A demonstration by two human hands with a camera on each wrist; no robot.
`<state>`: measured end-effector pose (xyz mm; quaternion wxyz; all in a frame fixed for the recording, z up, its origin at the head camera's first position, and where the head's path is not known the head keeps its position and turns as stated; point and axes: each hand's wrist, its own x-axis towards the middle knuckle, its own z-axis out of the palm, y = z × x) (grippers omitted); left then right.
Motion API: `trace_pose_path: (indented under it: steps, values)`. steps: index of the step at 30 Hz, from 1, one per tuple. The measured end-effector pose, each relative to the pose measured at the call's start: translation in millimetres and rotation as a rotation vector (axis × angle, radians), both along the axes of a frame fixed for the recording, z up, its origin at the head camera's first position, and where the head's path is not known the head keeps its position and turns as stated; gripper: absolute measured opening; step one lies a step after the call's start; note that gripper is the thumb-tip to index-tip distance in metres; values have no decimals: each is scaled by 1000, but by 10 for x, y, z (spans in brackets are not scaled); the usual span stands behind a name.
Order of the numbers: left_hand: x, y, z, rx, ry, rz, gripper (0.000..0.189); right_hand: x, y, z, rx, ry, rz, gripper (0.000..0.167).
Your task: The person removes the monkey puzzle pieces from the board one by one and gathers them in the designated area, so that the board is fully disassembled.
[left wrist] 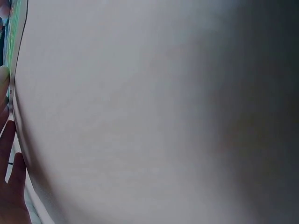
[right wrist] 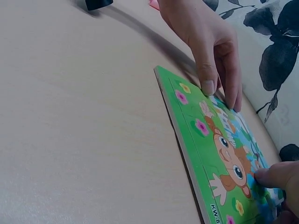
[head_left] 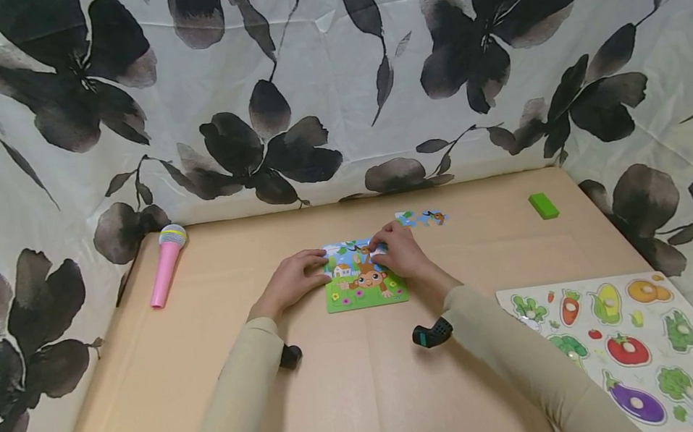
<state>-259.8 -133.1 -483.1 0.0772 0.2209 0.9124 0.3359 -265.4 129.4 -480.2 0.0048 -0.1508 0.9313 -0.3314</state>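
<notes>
Now the monkey puzzle (head_left: 362,283) is lying between both hands: the left hand (head_left: 289,282) is touching its left edge, thumb and fingers parted; the right hand (head_left: 402,251) is pressing its upper right, possible pinch impossible to tell. Loose pieces (head_left: 436,218) are sitting just beyond its far right corner.
</notes>
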Motion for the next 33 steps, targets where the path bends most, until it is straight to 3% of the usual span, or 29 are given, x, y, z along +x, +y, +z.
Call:
trace_pose_path:
  steps: [14,24,33]
  values:
    - [-7,-14,-5,0,6,-4,43,-41,55,-5,-98,-28,-23,24]
    - [4,0,11,-2,-17,-1,43,-55,207,64,-266,-197,-145,26]
    - [-1,-9,13,-4,-9,-4,44,-68,451,144,-459,-240,-245,28]
